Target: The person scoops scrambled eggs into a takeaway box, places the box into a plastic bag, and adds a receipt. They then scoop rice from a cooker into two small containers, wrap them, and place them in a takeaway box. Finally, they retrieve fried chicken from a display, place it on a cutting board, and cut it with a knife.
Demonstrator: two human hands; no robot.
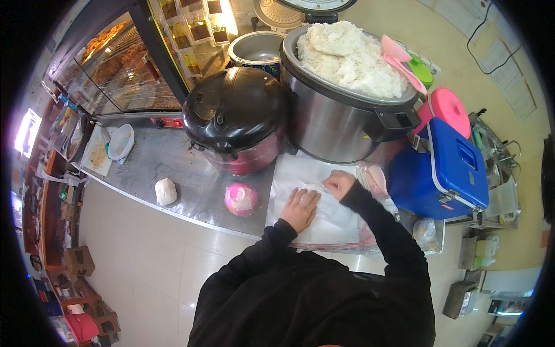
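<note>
White paper sheets (342, 232) lie on the metal counter before me. My left hand (300, 209) rests on them with its fingers spread over a small whitish bundle, which it partly covers. Just right of it, my right hand (339, 184) is curled at the edge of the paper; whether it pinches the paper is hidden. A pink-and-white wrapped ball (241, 199) sits left of the sheets, and a plain white wrapped bundle (166, 191) stands further left. Behind the sheets, a large steel rice cooker (334, 126) holds heaped white rice (347, 60), with a pink ladle (405, 71) at its right rim.
A closed black-lidded rice cooker (234, 112) stands behind the wrapped ball. The blue cooler box (455, 173) is at the right, near a pink lidded container (450, 110). A glass food warmer (121, 69) stands at the back left, with a white bowl (121, 142) before it.
</note>
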